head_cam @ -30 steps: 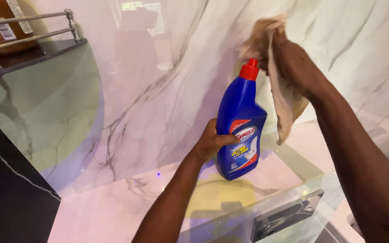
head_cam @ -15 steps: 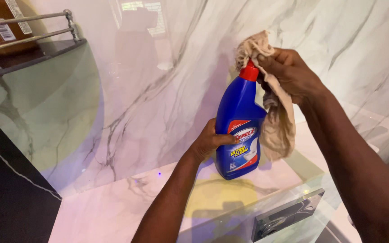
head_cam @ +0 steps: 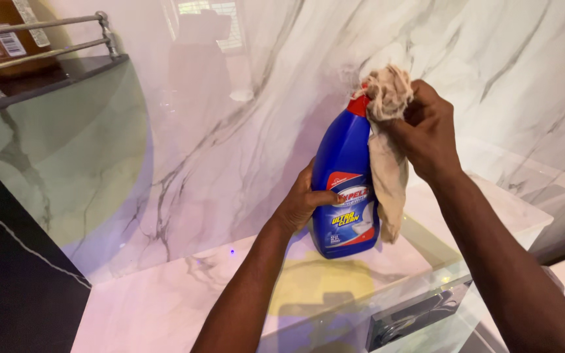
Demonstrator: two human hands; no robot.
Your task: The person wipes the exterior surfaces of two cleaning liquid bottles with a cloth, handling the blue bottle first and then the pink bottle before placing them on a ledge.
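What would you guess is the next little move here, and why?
Probably a twist of the right hand: its beige cloth is bunched over the red cap, while the left hand grips the upright blue bottle on the marble ledge.

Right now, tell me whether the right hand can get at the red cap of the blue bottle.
Probably yes. The right hand is already at the top of the blue bottle, but the beige cloth it holds lies bunched over the red cap, so any grip would go through cloth. The left hand holds the bottle upright.
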